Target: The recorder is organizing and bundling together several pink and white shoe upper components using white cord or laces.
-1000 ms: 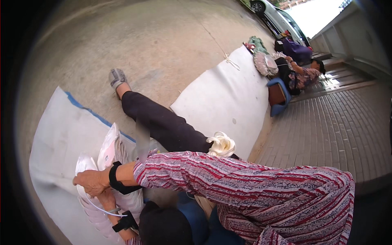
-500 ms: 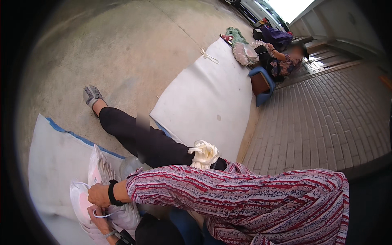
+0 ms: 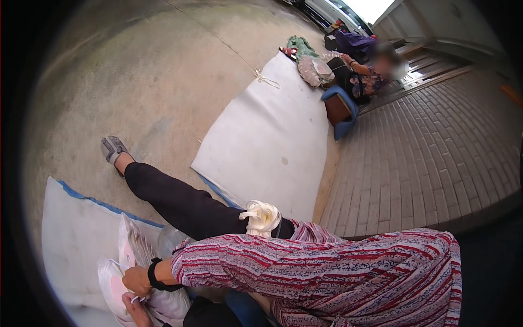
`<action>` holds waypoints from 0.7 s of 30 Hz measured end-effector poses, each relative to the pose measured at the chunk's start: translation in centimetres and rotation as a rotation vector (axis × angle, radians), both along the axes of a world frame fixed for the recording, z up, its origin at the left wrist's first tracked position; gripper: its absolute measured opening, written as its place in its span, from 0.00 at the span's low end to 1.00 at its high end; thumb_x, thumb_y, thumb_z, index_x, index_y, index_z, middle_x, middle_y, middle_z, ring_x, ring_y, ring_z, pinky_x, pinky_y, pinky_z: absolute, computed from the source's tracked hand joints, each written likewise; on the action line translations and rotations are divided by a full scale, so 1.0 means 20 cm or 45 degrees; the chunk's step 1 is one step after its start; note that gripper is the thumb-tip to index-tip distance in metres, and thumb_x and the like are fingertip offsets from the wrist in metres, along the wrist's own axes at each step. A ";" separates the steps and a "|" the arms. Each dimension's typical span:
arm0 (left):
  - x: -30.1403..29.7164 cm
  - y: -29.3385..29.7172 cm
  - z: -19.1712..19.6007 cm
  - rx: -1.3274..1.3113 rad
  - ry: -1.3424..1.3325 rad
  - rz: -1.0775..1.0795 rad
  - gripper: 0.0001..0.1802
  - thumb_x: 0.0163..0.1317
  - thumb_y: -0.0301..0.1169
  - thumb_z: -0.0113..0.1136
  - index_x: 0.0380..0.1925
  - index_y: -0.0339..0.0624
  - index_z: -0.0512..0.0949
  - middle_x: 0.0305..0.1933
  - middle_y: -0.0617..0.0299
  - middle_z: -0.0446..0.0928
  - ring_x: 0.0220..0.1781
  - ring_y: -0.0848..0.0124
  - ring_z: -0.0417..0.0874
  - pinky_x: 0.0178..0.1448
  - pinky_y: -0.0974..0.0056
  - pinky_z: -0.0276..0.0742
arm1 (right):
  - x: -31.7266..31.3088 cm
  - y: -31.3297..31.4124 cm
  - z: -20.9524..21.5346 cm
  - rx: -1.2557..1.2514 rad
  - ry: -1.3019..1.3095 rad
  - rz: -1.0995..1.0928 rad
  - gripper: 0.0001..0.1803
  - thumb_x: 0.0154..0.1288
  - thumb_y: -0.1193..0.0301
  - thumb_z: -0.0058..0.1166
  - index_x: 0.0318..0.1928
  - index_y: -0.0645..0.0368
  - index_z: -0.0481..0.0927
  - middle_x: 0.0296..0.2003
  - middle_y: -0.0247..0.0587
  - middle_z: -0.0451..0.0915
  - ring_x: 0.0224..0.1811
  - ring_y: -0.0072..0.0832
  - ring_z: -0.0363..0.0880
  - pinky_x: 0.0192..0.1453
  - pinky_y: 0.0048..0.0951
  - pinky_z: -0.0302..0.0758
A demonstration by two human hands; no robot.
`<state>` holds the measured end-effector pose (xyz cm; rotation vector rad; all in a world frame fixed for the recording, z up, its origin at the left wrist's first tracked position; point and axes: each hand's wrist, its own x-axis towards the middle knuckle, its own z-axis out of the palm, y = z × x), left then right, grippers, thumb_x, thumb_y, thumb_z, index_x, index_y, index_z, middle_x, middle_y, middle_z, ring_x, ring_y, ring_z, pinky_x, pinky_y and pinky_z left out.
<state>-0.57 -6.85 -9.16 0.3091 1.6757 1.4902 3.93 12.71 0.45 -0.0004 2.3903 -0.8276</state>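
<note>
At the lower left, a stack of white and pink bag-like pieces [image 3: 117, 286] stands on edge beside my leg. My right hand [image 3: 137, 280], with a black band at its wrist, is closed over a thin white cord [image 3: 116, 265] against the pink face of the front piece. Just below, my left hand [image 3: 137, 309] pinches the same cord near the lower edge of the view, and its forearm is mostly cut off. A bundle of cream-coloured flat strips [image 3: 261, 219] rests on my thigh.
White sheets [image 3: 272, 147] with blue undersides lie on the concrete. My leg [image 3: 180, 204] stretches out between them. A clear rounded container [image 3: 171, 237] stands beside the stack. Farther off, a person [image 3: 370, 76] sits near a blue chair [image 3: 340, 111] and more pink bundles [image 3: 313, 71].
The whole view has shifted slightly. The cord loop that hung at my left hand is smaller now. Both hands stay close together at the stack.
</note>
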 end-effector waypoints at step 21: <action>-0.01 0.02 -0.03 -0.105 0.690 -0.441 0.13 0.63 0.27 0.50 0.42 0.29 0.78 0.36 0.53 0.78 0.34 0.66 0.77 0.40 0.64 0.74 | 0.01 0.02 -0.15 -0.135 0.088 -0.278 0.10 0.42 0.72 0.62 0.26 0.66 0.83 0.27 0.55 0.82 0.34 0.46 0.83 0.38 0.38 0.78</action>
